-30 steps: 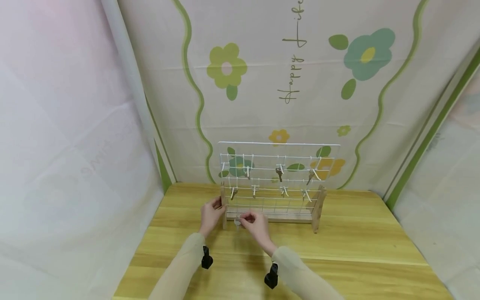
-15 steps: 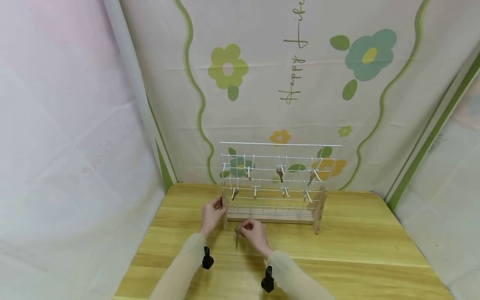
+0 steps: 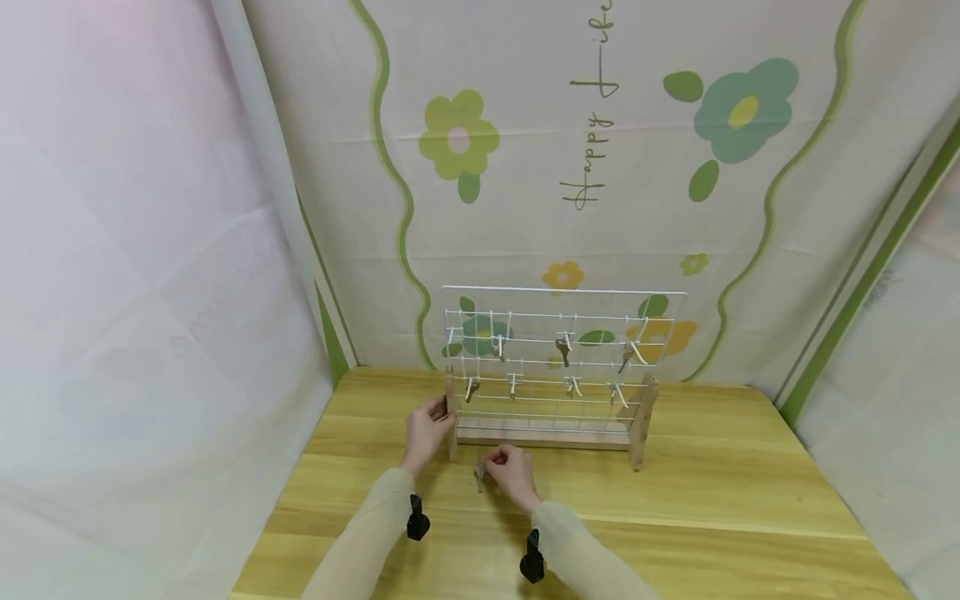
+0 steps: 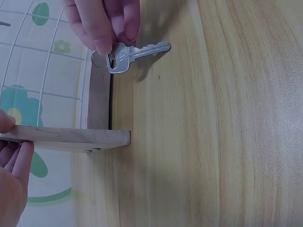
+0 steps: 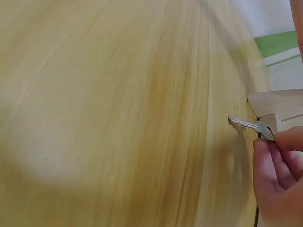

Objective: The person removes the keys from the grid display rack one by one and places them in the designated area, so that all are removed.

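Note:
A silver key (image 4: 137,54) on a thin ring hangs from my right hand (image 3: 512,475), which pinches it between thumb and finger. It is just above the table, in front of the rack's lower left part. My left hand (image 3: 426,435) grips the left wooden upright (image 4: 71,137) of the rack, thumb on one side and fingers on the other. The white wire rack (image 3: 555,363) stands upright and carries hooks in two rows. Several keys hang on them, among them a dark key (image 3: 563,352) in the upper row. In the right wrist view the key (image 5: 246,123) points away from the fingertips.
The rack's right wooden upright (image 3: 641,423) and its wooden base bar (image 3: 547,437) rest on the wood-grain table (image 3: 720,483). A flowered cloth (image 3: 510,225) hangs behind, and pale cloth (image 3: 150,292) closes in the left side.
My right hand has moved down and toward me, away from the rack's lower wires, with the key in its fingers. My left hand has stayed on the upright.

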`<move>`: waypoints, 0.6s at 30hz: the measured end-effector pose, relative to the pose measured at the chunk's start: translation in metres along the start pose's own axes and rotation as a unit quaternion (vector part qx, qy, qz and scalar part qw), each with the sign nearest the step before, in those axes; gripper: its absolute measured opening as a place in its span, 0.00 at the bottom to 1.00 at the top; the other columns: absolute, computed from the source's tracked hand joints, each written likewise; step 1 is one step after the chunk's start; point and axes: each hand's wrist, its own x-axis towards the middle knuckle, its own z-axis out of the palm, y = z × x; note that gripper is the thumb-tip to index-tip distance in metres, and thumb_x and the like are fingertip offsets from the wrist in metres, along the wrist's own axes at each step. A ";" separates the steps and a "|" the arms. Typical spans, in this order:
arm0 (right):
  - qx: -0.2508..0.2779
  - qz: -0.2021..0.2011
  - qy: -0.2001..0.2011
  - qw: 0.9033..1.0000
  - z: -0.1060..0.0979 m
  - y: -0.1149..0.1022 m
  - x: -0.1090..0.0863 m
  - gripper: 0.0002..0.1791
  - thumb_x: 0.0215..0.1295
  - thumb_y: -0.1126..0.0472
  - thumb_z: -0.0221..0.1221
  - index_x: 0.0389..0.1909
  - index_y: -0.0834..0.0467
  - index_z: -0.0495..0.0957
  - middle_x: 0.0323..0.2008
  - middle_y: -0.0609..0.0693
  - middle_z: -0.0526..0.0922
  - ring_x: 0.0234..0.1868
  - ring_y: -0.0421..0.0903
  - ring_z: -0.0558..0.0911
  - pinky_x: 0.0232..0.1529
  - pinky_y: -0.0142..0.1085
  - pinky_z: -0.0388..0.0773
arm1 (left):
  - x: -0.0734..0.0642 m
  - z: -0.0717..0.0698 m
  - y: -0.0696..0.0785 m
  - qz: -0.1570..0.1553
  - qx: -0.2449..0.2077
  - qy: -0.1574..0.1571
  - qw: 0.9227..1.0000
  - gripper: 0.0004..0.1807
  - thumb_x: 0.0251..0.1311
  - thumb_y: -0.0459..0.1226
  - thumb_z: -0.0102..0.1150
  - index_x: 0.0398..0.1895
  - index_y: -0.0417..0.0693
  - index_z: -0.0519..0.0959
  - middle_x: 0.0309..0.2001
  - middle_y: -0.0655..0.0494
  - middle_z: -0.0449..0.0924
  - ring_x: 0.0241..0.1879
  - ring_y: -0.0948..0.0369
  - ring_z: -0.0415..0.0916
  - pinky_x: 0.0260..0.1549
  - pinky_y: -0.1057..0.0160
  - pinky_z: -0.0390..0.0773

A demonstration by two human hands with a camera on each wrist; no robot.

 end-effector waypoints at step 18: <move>-0.034 -0.014 0.010 0.999 0.006 0.003 -0.001 0.04 0.54 0.71 0.66 0.24 0.62 0.81 0.22 0.53 0.84 0.22 0.33 0.71 0.22 0.24 0.71 | 0.000 0.000 0.002 -0.003 -0.010 0.004 1.000 0.20 0.58 0.26 0.65 0.55 0.30 0.79 0.52 0.33 0.83 0.52 0.44 0.83 0.49 0.60 0.87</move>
